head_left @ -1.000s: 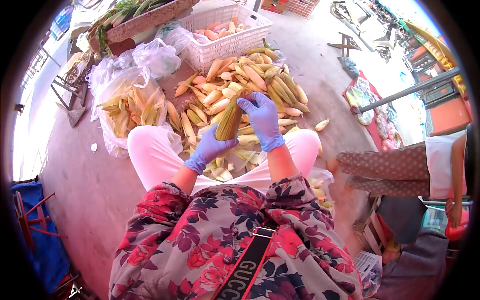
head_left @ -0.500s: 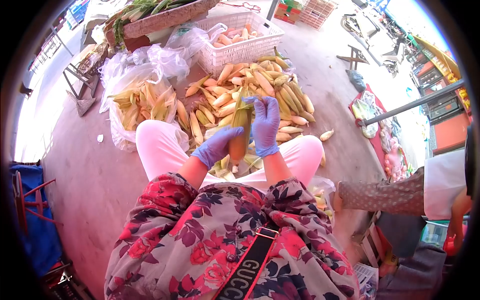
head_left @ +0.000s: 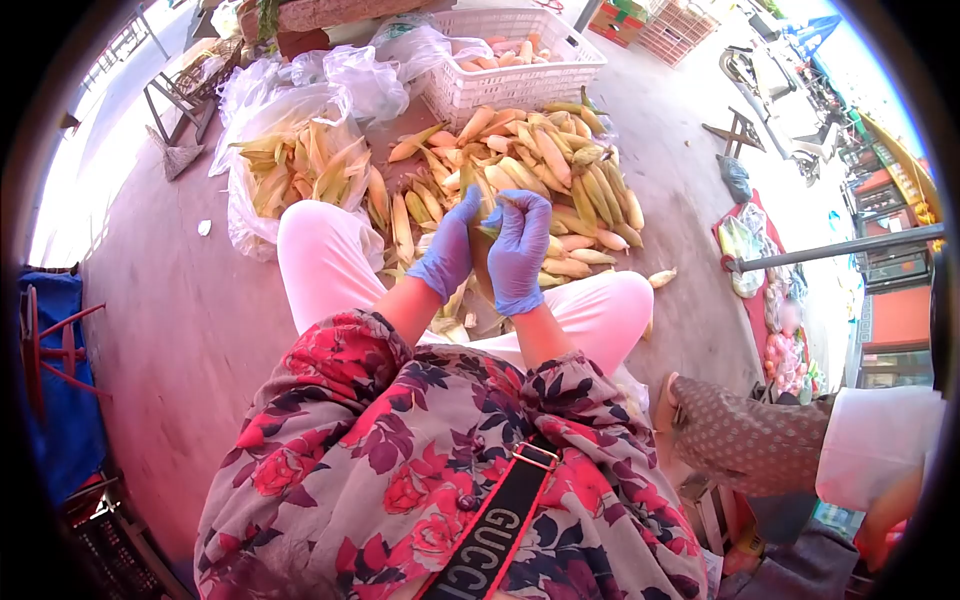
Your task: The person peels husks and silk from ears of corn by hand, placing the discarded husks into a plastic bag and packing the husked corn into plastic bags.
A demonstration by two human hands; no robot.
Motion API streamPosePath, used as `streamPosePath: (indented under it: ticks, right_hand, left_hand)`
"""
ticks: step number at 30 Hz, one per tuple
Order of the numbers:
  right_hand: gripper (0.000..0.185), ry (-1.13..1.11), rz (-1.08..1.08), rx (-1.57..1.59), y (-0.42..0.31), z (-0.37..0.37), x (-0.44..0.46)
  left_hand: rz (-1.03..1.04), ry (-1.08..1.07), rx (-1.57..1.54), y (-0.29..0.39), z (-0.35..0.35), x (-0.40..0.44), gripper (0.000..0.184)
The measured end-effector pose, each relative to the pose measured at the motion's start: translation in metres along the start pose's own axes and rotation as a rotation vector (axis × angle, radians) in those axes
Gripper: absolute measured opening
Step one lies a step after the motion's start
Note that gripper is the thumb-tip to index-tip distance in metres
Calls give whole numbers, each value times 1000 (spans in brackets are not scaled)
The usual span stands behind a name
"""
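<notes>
You have one long ear of corn with yellow-green husk (head_left: pixel 482 262) upright between your two hands, above the floor and between your white-trousered knees (head_left: pixel 330 250). Your left hand (head_left: pixel 446 247), in a thin blue-violet glove, is closed along its left side, with the fingers pointing up. Your right hand (head_left: pixel 521 252), gloved the same, has the fingers bent tightly together on the husk at its right side. Just beyond, a wide heap of yellow and green corn ears (head_left: pixel 560 165) lies on the greyish-pink concrete floor (head_left: pixel 180 350). At the far edge of this heap stands a white lattice plastic crate (head_left: pixel 510 92) with pale ears inside. Near its left edge there is a translucent white plastic bag (head_left: pixel 245 215), which contains loose yellow husks (head_left: pixel 300 170). One small pale ear (head_left: pixel 662 278) lies apart, near the heap's right edge.
</notes>
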State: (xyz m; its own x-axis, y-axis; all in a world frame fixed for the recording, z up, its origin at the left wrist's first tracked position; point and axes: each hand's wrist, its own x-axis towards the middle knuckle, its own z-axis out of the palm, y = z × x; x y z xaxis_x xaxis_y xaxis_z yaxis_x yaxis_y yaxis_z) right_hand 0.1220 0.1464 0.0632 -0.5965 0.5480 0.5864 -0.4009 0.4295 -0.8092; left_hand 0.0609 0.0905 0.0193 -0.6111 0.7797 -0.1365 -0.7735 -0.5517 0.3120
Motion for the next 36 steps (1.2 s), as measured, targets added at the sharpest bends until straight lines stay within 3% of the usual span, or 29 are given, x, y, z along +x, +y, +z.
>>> streamPosePath:
  ticks: [3, 5, 9, 10, 14, 17, 18, 21, 22, 25, 28, 31, 36]
  right_hand:
    - [7, -213, 62, 40, -12, -14, -22]
    - [9, -271, 118, 81, -26, -20, -29]
    - [12, -361, 196, 40, -59, -45, -29]
    - [12, -365, 198, 42, -57, -47, -30]
    - [13, -428, 298, -111, -57, -50, -19]
    - [30, -299, -241, -560, -21, -30, -2]
    - [50, -317, -178, -561, -14, -23, -1]
    - [57, -491, 462, -58, -4, -1, -1]
    - [57, -465, 461, 10, 5, 0, -7]
    - [56, -427, 474, 176, 21, -1, -16]
    - [53, -411, 559, 297, 19, -3, -16]
    - [53, -423, 391, 79, 20, -5, -15]
    - [55, -436, 402, 89, 25, -9, -17]
  left_hand:
    - [-67, -106, -168, 27, -42, 27, 58]
    - [17, 200, 24, 47, -10, 18, 59]
    - [172, 286, 1, 94, -36, 52, 67]
    - [148, 193, -61, 103, -37, 55, 68]
    - [149, 148, 159, 106, 0, 45, 70]
    - [155, -8, 396, 101, 25, 30, 67]
    - [192, 36, 400, 94, 34, 26, 57]
    - [233, -62, 259, 75, 45, 20, 48]
    - [276, 43, 392, 76, 51, 14, 41]
    - [259, 73, 309, 76, 49, 10, 41]
    - [308, -102, 222, 78, 59, 2, 48]
    - [434, -66, 560, 84, 72, 3, 50]
    - [307, -15, 344, 87, 68, 4, 45]
